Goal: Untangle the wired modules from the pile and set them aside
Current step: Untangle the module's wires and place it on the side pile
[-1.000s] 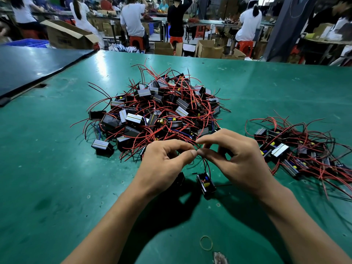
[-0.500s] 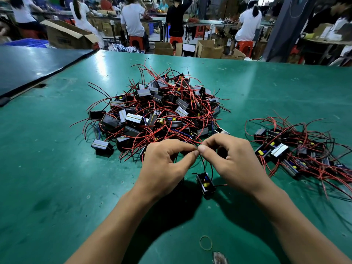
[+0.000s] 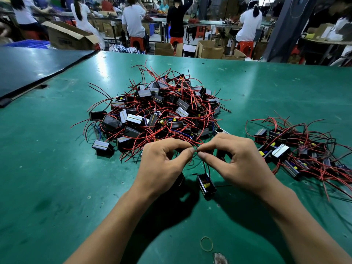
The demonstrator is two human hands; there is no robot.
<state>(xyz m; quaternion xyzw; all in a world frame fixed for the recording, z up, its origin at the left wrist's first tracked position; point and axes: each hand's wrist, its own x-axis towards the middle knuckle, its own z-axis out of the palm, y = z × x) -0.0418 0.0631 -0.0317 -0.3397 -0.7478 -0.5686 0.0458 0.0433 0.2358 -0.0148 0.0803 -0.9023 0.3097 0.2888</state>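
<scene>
The small black box-shaped module with yellow parts (image 3: pixel 206 184) looks light and rigid. Its thin black lead wire (image 3: pixel 204 165) looks limp and likely to snag, so the best hold is probably on the wire close to the tangle rather than tugging the case. The left hand (image 3: pixel 163 162) and right hand (image 3: pixel 238 159) each pinch that wire between thumb and forefinger, tips almost touching. The module sits just below them, between the wrists, near the tangled pile of black modules and red wires (image 3: pixel 162 115). A smaller sorted group (image 3: pixel 297 149) lies to the right on the green bench (image 3: pixel 57 168).
</scene>
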